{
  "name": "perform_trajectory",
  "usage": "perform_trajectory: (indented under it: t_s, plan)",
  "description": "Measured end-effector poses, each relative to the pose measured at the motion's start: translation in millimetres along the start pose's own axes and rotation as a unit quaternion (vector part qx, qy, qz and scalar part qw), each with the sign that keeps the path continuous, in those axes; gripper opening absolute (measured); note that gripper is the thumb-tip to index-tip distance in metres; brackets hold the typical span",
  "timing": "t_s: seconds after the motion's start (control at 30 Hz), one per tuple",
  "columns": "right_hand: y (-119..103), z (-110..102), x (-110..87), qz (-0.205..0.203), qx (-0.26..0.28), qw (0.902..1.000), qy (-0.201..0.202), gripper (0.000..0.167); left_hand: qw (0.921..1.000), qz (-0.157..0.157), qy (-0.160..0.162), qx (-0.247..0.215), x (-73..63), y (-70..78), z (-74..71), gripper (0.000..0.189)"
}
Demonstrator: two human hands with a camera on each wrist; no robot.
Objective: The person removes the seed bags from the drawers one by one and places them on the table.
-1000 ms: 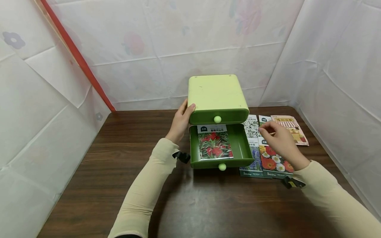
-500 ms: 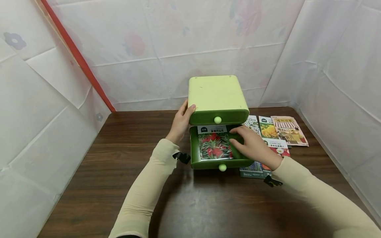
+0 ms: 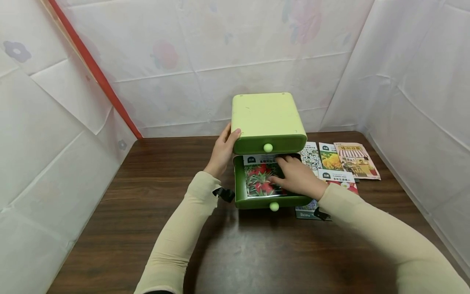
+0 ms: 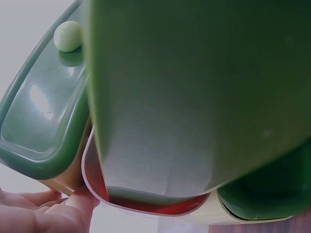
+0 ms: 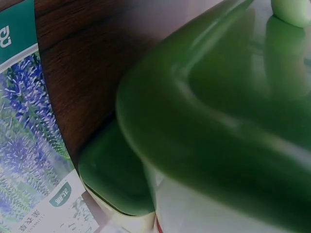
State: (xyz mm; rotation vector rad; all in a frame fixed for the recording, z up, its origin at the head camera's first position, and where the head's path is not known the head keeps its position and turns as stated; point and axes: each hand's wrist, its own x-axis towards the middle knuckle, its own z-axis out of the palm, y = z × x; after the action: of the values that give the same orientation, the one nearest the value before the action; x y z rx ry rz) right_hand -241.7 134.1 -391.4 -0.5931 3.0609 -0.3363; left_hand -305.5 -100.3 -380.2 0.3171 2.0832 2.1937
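Note:
A pale-green drawer cabinet stands near the back wall with its middle green drawer pulled out. Inside the drawer lies a seed packet picturing red flowers. My left hand rests against the cabinet's left side, thumb at the front top corner. In the left wrist view its fingers lie along that side. My right hand reaches into the drawer, thumb over the middle of the packet and fingers extended toward its top right. The upper drawer front is closed, and the right fingertips are partly hidden beneath it.
Right of the cabinet lie several seed packets: white-flowered, yellow-flowered, a pink packet, one lettered white on top and a purple-flowered packet. A bottom drawer sits below the open one. White sheeting surrounds the table.
My right hand has moved left from over the loose packets into the open drawer, onto the red-flowered packet. My left hand and the cabinet have stayed in place.

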Motion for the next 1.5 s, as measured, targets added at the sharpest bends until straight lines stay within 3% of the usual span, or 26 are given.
perform_trajectory:
  t_s: [0.23, 0.37, 0.67, 0.97, 1.27, 1.5]
  plan:
    - [-2.3, 7.8, 5.2, -0.022, -0.066, 0.9975, -0.01, 0.081, 1.0, 0.003, -0.002, 0.004, 0.2, 0.2, -0.4, 0.072]
    - [-4.0, 9.6, 6.4, -0.031, -0.069, 0.997, -0.018, 0.084, 1.0, 0.004, -0.002, 0.006, 0.5, 0.0, -0.4, 0.071]
    - [-1.7, 11.2, 8.2, -0.03, 0.022, 0.9983, -0.046, 0.089, 1.0, 0.003, -0.004, 0.008, 1.2, -0.5, -0.4, 0.071]
    - [-3.3, 9.9, 8.6, -0.038, 0.105, 0.9915, -0.067, 0.088, 1.0, 0.006, -0.007, 0.004, 1.3, -1.4, -1.5, 0.075]
    - [-2.0, 7.7, 10.1, -0.009, 0.187, 0.9771, -0.102, 0.083, 0.9999, 0.001, -0.014, -0.007, 1.7, -3.0, -2.8, 0.068]
    - [-3.1, 2.6, 9.4, 0.047, 0.275, 0.9572, -0.078, 0.072, 0.9999, -0.001, -0.01, -0.011, 1.6, -2.7, -1.6, 0.07]
